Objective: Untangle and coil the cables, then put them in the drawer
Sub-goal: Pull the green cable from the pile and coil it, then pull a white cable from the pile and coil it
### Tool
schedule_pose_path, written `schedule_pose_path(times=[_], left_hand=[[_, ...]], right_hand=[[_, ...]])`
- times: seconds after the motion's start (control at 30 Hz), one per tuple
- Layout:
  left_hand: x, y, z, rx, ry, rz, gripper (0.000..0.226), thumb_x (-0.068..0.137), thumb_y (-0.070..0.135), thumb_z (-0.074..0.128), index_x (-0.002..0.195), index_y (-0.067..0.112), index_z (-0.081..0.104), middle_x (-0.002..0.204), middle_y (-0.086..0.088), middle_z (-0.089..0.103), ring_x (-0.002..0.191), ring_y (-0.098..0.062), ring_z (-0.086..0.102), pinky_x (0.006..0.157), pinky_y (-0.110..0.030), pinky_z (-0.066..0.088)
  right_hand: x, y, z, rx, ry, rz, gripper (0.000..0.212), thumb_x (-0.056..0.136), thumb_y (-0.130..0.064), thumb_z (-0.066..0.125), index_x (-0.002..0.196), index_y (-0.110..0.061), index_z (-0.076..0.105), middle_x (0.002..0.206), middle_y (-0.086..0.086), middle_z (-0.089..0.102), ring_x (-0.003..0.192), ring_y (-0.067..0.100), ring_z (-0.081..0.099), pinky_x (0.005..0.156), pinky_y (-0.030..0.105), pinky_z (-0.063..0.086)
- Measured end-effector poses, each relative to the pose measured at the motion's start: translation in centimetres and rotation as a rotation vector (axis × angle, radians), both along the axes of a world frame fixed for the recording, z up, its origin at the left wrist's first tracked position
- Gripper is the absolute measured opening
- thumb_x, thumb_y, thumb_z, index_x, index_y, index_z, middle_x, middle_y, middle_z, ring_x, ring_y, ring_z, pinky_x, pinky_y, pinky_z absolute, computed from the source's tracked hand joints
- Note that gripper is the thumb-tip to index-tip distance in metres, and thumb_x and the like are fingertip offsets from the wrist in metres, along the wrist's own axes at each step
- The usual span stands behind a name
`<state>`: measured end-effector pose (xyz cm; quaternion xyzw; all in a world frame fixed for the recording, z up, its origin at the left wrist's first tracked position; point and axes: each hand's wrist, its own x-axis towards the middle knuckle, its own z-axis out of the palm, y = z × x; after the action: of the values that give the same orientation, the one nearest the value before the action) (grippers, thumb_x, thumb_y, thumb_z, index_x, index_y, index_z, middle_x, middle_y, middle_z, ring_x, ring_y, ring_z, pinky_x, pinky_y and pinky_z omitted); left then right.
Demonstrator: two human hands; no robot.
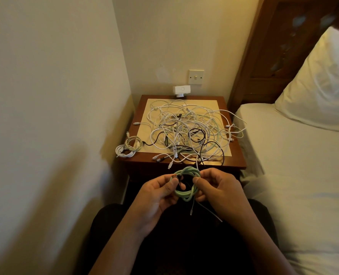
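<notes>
Both hands, left (156, 192) and right (216, 187), pinch the green coil (186, 185) just off the nightstand's (238, 163) front edge, and a loosened grip could spring it open into the tangle (188, 130).

Wooden bedside table (236, 162), top inlaid with a cream panel (204, 102). A tangle of white, black and pale green cables (186, 132) covers the panel, with ends overhanging the front and right edges. Two coiled cables (128, 148) lie at the front left corner. A white device (181, 90) stands at the rear edge.

White pillow (323, 82) on bed (303, 165) — wall switch (196, 76).
</notes>
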<state>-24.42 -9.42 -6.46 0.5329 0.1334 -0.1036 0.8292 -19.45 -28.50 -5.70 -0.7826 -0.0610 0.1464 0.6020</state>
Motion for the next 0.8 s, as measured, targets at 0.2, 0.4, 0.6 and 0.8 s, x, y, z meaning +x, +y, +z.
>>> schedule_pose_path(times=[0.2,0.4,0.6,0.8], left_hand=[[1.0,0.2,0.5,0.496,-0.081,-0.051,0.024,0.095,0.016,0.069,0.118,0.018,0.068,0.101,-0.001,0.078,0.095,-0.014,0.074,0.08,-0.022,0.058],[4.0,3.0,1.1,0.663,-0.052,-0.125,0.024,0.084,0.02,0.083,0.106,0.025,0.077,0.099,0.003,0.079,0.097,-0.015,0.074,0.094,-0.036,0.057],[11.8,9.6,0.8,0.791,-0.071,0.206,0.035,0.085,0.023,0.082,0.118,0.023,0.073,0.099,-0.002,0.078,0.093,-0.022,0.075,0.082,-0.034,0.059],[23.0,18.1,-1.4,1.013,0.03,0.189,0.025,0.076,0.019,0.085,0.099,0.026,0.078,0.093,-0.003,0.078,0.087,-0.026,0.076,0.086,-0.052,0.062]], right_hand=[[1.2,0.2,-0.9,-0.032,0.001,0.001,0.01,0.098,-0.022,0.068,0.106,-0.02,0.073,0.088,-0.001,0.078,0.078,0.012,0.077,0.072,0.028,0.063],[3.4,0.8,-1.5,-0.027,-0.015,0.052,0.018,0.097,-0.024,0.07,0.114,-0.026,0.072,0.096,-0.005,0.077,0.086,0.011,0.076,0.081,0.036,0.064],[7.4,0.6,-1.6,-0.174,-0.173,0.035,0.021,0.097,-0.033,0.068,0.117,-0.041,0.068,0.1,-0.017,0.071,0.086,0.0,0.068,0.071,0.018,0.051],[11.7,-0.4,-1.4,-0.231,-0.26,-0.048,0.018,0.098,-0.031,0.068,0.113,-0.04,0.069,0.108,-0.023,0.07,0.094,-0.01,0.064,0.068,0.006,0.047]])
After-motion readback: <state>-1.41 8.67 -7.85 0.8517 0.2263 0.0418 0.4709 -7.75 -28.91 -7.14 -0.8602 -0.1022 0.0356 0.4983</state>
